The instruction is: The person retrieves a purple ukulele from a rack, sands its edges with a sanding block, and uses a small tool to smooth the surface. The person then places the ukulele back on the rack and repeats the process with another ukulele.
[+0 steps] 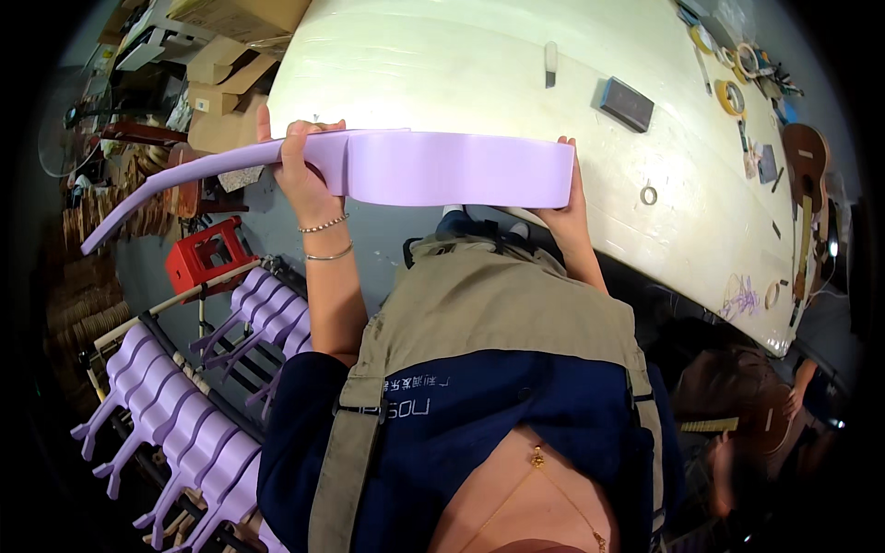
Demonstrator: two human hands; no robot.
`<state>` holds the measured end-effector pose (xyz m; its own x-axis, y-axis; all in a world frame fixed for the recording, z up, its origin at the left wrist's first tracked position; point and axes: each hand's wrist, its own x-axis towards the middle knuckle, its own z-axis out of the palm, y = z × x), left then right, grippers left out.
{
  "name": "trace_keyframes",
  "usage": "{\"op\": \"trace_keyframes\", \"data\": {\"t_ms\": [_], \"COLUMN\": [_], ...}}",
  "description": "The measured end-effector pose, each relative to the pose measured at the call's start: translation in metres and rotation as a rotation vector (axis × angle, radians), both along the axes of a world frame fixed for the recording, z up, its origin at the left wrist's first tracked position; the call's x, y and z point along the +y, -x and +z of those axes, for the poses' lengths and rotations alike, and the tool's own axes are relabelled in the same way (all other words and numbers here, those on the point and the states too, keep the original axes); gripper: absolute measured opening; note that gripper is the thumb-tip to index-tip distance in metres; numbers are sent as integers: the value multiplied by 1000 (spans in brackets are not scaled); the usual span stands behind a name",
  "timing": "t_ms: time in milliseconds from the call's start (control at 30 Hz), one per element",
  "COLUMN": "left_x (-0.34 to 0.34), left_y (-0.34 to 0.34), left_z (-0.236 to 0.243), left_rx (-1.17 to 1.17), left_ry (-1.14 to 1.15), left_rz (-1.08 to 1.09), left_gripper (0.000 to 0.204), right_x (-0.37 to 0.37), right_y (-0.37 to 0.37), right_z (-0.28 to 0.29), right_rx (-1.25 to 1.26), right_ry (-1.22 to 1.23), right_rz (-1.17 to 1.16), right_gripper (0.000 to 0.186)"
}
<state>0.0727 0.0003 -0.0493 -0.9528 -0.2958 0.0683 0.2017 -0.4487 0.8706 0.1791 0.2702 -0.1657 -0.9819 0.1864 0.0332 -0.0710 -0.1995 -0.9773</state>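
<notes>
Currently, the left hand (297,168) closes around the neck of the lilac ukulele (461,169) beside the body. The right hand (569,205) holds the body's opposite end; its finger spread is partly hidden. The ukulele is edge-on, above the white table's (442,64) near edge.

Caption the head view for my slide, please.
Purple guitar-shaped instrument held edge-on: left hand around the neck, right hand at the opposite end, pale worktable beyond.
</notes>
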Motion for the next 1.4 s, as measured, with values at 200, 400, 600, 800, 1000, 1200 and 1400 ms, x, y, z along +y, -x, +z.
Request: {"op": "trace_keyframes", "data": {"t_ms": [200,400,600,800,1000,1200,1400], "left_x": [46,93,110,106,69,27,14], "left_y": [2,-4,-3,16,53,53,42], "left_z": [18,35,40,33,30,-20,-45], "left_rx": [200,298,397,422,58,-304,-370], "left_ry": [71,354,323,375,268,23,47], "left_rz": [-233,-480,-604,-679,-356,-206,-238], "left_gripper": [68,88,77,35,39,55,57], "right_x": [14,11,3,17,51,20,16], "right_y": [-6,-3,-1,-2,-15,-30,-36], "right_z": [36,57,63,55,-13,5,27], "right_rx": [-179,10,25,-11,-175,-213,-175], "right_ry": [-495,-1094,-1053,-1195,-498,187,187], "right_rz": [-138,-221,-222,-279,-371,-117,-138], "right_gripper": [102,105,101,87,69,83,81]}}
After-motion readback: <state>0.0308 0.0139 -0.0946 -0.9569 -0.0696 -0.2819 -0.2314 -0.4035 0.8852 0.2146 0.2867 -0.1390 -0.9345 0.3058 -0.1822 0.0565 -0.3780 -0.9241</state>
